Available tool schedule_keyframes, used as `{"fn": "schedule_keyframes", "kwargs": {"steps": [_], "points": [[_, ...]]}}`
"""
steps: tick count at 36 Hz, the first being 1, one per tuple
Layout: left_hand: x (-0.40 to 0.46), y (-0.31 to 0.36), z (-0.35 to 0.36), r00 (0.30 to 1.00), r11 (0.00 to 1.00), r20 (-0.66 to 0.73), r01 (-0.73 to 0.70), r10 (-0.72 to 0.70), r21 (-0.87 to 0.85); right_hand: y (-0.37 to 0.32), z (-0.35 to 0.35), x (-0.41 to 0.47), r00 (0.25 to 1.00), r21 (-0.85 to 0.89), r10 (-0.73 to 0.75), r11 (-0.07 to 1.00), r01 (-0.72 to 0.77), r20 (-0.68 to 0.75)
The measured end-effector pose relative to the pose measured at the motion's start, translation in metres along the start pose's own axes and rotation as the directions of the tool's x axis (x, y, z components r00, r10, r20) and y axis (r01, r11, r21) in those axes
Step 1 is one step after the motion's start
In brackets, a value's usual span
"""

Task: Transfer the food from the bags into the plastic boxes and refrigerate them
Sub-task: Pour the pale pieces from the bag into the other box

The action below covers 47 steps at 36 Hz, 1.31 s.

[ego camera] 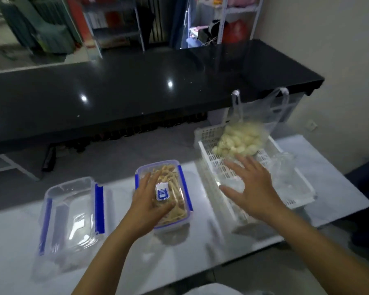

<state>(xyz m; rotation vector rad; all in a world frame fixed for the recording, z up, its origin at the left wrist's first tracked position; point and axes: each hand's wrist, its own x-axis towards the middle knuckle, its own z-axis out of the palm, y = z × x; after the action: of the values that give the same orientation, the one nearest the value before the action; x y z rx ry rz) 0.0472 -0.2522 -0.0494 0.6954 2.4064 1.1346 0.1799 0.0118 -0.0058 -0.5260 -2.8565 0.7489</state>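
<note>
A clear plastic box (180, 184) with blue clips, lid on and full of tan food strips, sits mid-table. My left hand (148, 201) rests flat on its lid. To its left stands an empty clear box (73, 211) with blue clips. A clear bag of pale food pieces (241, 139) lies in a white slotted basket (209, 145) on the right. My right hand (251, 188) hovers with spread fingers over the basket's near part, holding nothing. A crumpled empty clear bag (285, 167) lies in the basket beside it.
The white table's front edge (179, 279) runs along the bottom. A black glossy counter (136, 92) stands behind the table at a higher level. A wall closes off the right side.
</note>
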Motion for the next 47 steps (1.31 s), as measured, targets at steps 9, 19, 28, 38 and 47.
{"fn": "schedule_keyframes", "kwargs": {"steps": [9,19,28,38,47], "points": [[0.078,0.112,0.030,0.966,0.961,0.009,-0.256,0.257,0.107,0.096,-0.101,0.080,0.850,0.531,0.412,0.825,-0.193,-0.330],[0.172,0.217,0.034,0.932,0.893,-0.060,-0.323,0.358,0.312,0.113,-0.148,0.166,0.854,0.776,0.516,0.563,-0.285,-0.061],[0.207,0.246,0.030,0.860,0.649,-0.043,-0.351,0.509,0.675,0.105,-0.153,0.162,0.935,0.775,0.354,0.588,-0.233,0.013],[0.178,0.289,0.018,0.682,0.576,-0.097,-0.523,0.725,0.629,0.052,-0.204,0.159,0.980,0.834,0.130,0.515,-0.199,0.154],[0.140,0.319,-0.024,0.813,0.840,-0.215,-0.515,0.542,0.170,-0.017,-0.232,0.145,0.940,0.904,-0.307,0.429,-0.001,0.146]]}}
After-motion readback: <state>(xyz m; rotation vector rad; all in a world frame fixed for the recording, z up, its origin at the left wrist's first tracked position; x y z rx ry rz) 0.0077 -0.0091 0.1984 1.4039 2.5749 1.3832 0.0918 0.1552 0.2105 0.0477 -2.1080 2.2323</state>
